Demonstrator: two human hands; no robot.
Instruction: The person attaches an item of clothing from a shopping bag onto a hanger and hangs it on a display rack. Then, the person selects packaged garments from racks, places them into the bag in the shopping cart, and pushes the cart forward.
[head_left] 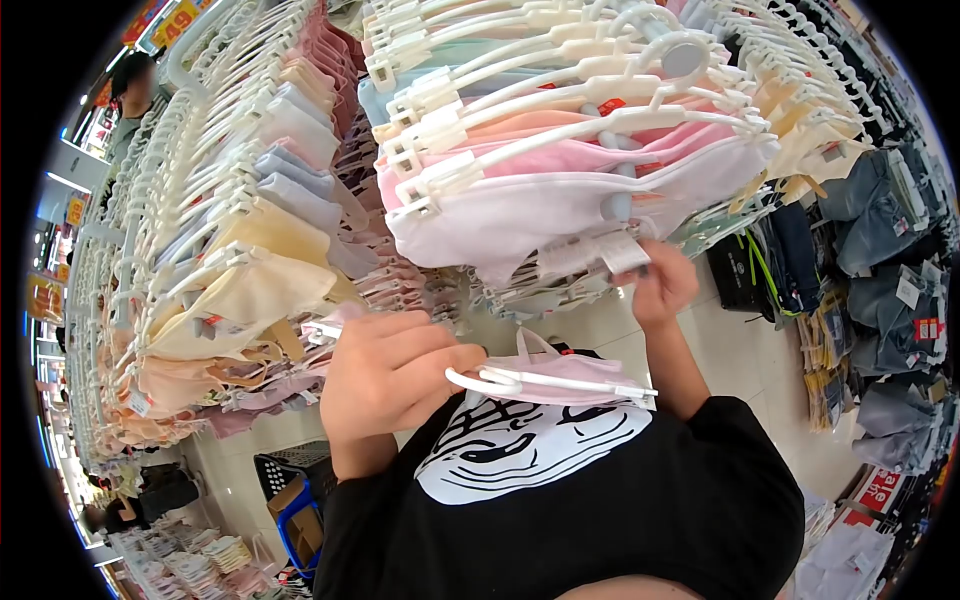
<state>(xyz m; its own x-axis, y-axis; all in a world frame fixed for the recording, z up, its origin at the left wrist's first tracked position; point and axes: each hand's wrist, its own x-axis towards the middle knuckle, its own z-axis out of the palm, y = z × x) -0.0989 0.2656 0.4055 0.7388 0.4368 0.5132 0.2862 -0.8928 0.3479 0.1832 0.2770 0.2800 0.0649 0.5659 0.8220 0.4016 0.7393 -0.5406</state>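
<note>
My left hand (395, 375) is closed round the hook end of a white plastic hanger (560, 382), held low in front of my black shirt. A pale pink garment (545, 372) hangs on that hanger. Further up and to the right, my right hand (660, 280) pinches a white label (624, 252) below a white garment (500, 215). The white garment is at the front of a rack of clothes on white clip hangers, with a pink garment (540, 150) just behind it.
On the left, a long rack holds pastel garments (280, 230). Jeans (880, 230) hang at the right. A black basket (300, 470) stands on the floor at lower left. One person (130, 110) is at upper left, and another (125, 510) is at lower left.
</note>
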